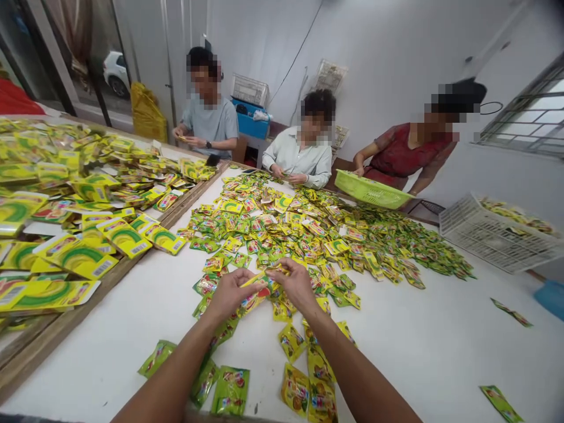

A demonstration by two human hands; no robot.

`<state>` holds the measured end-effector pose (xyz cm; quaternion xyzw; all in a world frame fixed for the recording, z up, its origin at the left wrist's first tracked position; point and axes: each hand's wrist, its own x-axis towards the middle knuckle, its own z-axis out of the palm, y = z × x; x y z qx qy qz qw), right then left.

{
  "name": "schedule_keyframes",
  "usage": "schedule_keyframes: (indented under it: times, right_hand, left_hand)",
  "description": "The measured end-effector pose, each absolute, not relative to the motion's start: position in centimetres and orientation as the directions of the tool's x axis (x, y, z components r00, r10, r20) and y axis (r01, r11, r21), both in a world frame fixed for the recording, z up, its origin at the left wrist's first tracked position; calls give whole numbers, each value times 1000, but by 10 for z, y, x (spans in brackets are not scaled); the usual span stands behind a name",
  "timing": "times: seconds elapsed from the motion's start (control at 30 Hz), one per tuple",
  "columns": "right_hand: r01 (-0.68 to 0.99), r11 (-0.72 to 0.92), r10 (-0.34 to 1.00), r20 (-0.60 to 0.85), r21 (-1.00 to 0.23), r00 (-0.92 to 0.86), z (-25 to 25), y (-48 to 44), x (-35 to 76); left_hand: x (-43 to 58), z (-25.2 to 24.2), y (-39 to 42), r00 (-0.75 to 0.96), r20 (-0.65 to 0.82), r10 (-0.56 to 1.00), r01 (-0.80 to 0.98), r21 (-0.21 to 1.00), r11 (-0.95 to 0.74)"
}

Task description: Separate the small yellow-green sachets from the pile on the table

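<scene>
My left hand [231, 292] is closed around a small yellow carton [254, 301] printed in red and green, held tilted above the table. At the carton's upper end, the fingers of my right hand [296, 284] are pinched together. Something small and yellowish is partly covered by those fingers; I cannot make out whether it is a sachet or the carton's flap. Green sachets [231, 388] lie below my left forearm. Yellow sachets [296, 388] lie in a loose column beside my right forearm. Just beyond both hands spreads a big heap of mixed sachets [304, 235].
Flat yellow cartons [79, 252] are piled on the left, behind a wooden strip [176, 214]. Three people sit or stand across the white table [418, 352]; one holds a green basket [372, 189]. A white crate [497, 238] stands at the right, near stray sachets [500, 402].
</scene>
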<state>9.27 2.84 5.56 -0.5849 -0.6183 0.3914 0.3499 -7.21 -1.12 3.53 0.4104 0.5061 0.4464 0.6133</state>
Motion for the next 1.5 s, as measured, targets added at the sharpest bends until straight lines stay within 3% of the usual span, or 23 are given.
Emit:
schedule_keyframes:
  times: [0.17,0.27,0.4,0.57,0.73,0.9,0.97,1.07,1.23,1.37,1.5]
  right_hand:
    - [384,-45,991,-90,-922,-99,56,19,89]
    - [307,-66,988,-105,-949,-113,56,15,91]
    - [429,13,999,-4,-903,-40,51,12,86]
    - [399,110,976,24,-910,-214,54,6,85]
    - [634,260,965,223,-728,-139,56,1,88]
    - [519,84,996,82,-851,-27,53,-2,80]
    - [530,92,995,93,-843,-23,54,-3,77]
    - [560,152,988,131,-814,-78,55,-6,75]
    - [399,7,986,-59,-917,-154,54,-10,74]
    - [438,-6,977,-99,-899,-189,58,-7,77]
    - [321,-47,922,-164,-946,-349,59,-8,81]
  left_hand:
    - [-77,25,-8,26,-348,937,-277,898,342]
    - [-77,22,-6,88,-353,932,-291,885,363]
    - [-76,23,-7,154,-332,931,-252,898,362]
    - [-74,30,-9,129,-355,926,-279,883,378]
    - [-69,33,-8,48,-328,944,-295,898,327]
    - [-71,33,-9,23,-289,957,-261,923,284]
    - [-73,34,-10,13,-281,960,-281,920,273]
    - [-75,37,-11,-3,-289,957,-300,914,275]
    - [-75,36,-12,81,-297,952,-312,899,307]
    - [-73,33,-13,118,-291,949,-305,899,314]
    - [-69,35,-18,174,-290,941,-264,907,328]
